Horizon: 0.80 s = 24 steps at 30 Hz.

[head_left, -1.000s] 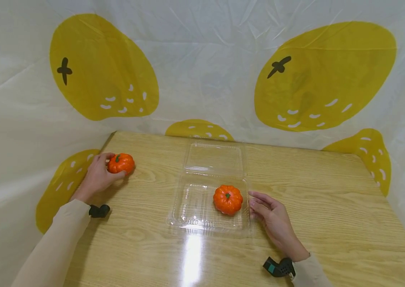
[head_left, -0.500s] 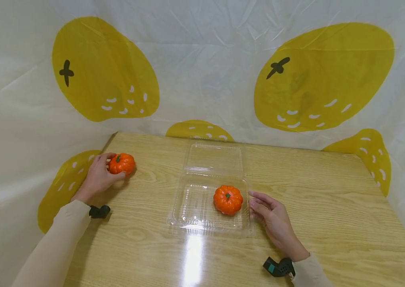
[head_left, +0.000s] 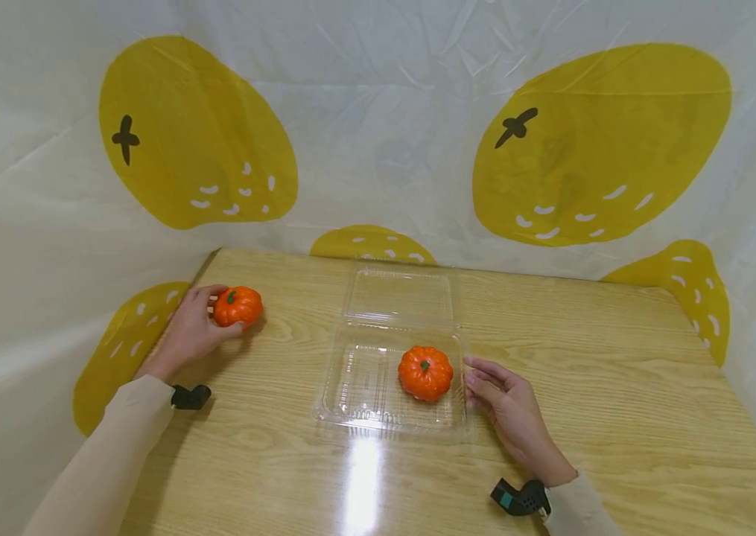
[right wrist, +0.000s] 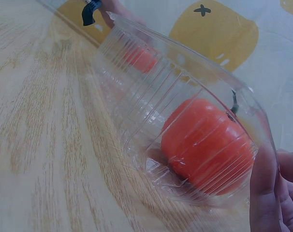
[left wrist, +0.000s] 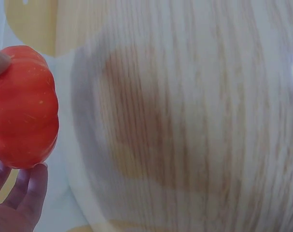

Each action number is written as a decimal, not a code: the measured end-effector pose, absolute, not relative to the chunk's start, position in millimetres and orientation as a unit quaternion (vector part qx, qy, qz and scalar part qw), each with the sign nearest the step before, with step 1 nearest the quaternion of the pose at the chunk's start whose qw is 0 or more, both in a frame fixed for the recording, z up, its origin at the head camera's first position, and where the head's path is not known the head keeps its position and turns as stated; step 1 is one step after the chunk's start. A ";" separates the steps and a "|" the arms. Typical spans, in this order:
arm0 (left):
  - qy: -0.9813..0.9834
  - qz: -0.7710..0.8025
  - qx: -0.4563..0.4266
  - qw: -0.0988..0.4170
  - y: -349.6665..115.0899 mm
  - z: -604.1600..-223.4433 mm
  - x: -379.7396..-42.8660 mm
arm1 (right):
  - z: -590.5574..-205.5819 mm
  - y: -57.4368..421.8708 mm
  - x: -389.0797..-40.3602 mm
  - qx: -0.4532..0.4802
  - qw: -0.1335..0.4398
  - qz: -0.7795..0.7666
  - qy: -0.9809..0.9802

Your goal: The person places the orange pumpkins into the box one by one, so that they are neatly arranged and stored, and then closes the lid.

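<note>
Near right, I find the right hand (head_left: 513,409) pinching the rim of the clear container (head_left: 360,387) between thumb and fingers. Its wall looks thin, light and easily creased; I judge the rim the sound hold. Inside, at the right, sits the first pumpkin (head_left: 425,374), stem up. Farther off, at the left of the table (head_left: 270,461), the left hand (head_left: 193,327) grips the second pumpkin (head_left: 240,307) across opposite flanks, fingers spread. I judge it light, stiff and slick: hold the flanks, not the stem.
</note>
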State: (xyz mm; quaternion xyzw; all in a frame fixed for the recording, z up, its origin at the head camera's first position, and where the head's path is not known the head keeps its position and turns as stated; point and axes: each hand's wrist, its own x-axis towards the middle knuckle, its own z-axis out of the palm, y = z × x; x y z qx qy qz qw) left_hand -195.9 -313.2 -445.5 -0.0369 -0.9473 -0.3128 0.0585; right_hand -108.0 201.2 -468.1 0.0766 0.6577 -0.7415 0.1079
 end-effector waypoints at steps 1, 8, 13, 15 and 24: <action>-0.946 -0.315 -0.041 0.062 -311.9 -445.6 -196.1 | -468.3 201.3 -108.0 0.077 0.108 -0.741 0.658; -0.941 -0.327 -0.059 0.068 -304.0 -444.1 -195.3 | -468.3 201.9 -108.7 0.080 0.112 -0.741 0.657; -0.940 -0.329 -0.064 0.062 -298.2 -443.6 -194.9 | -468.3 201.8 -108.8 0.082 0.110 -0.742 0.656; -0.940 -0.328 -0.067 0.058 -295.6 -443.5 -194.5 | -469.0 201.4 -108.6 0.083 0.109 -0.743 0.655; -0.943 -0.319 -0.083 0.051 -281.4 -441.0 -193.8 | -470.5 201.4 -108.8 0.080 0.103 -0.749 0.649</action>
